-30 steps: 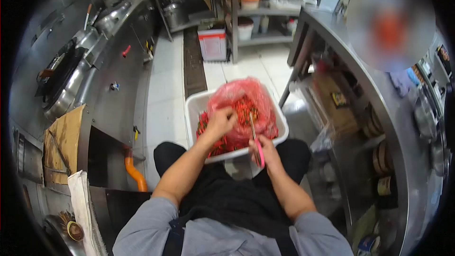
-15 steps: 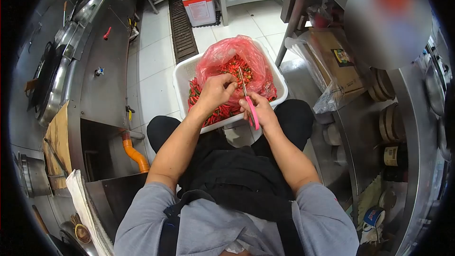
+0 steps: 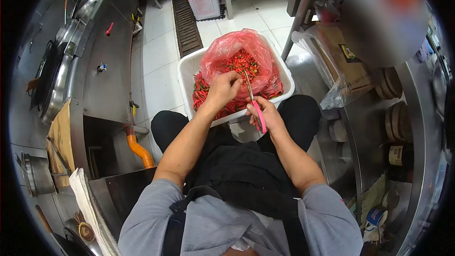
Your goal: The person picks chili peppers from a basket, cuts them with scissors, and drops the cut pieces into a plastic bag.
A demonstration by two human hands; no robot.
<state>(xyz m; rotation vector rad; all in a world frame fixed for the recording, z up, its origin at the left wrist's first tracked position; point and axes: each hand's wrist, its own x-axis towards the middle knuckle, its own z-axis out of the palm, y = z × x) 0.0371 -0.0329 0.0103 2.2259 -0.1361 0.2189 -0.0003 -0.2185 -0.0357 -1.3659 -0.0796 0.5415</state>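
A white basket (image 3: 186, 78) stands on the floor between my knees, with red and green chilies (image 3: 201, 91) in it. An opened pink plastic bag (image 3: 220, 47) rests inside and holds cut chili pieces (image 3: 241, 60). My right hand (image 3: 266, 113) is closed round the pink handles of the scissors (image 3: 257, 109), whose blades point away over the bag. Just left of the blades is my left hand (image 3: 225, 87), its fingers pinched together at the bag's near edge; what they hold, if anything, is too small to make out.
A steel cooking counter (image 3: 106, 61) runs along the left, with an orange pipe (image 3: 138, 149) under it. Steel shelving (image 3: 407, 161) with a cardboard box (image 3: 343, 61) is on the right. Beyond the basket are a floor drain (image 3: 186, 23) and a white and orange container (image 3: 204, 4).
The view has tilted downward since the first frame and shifted slightly since the second. Both hands stay over the bag, the scissors still in my right hand.
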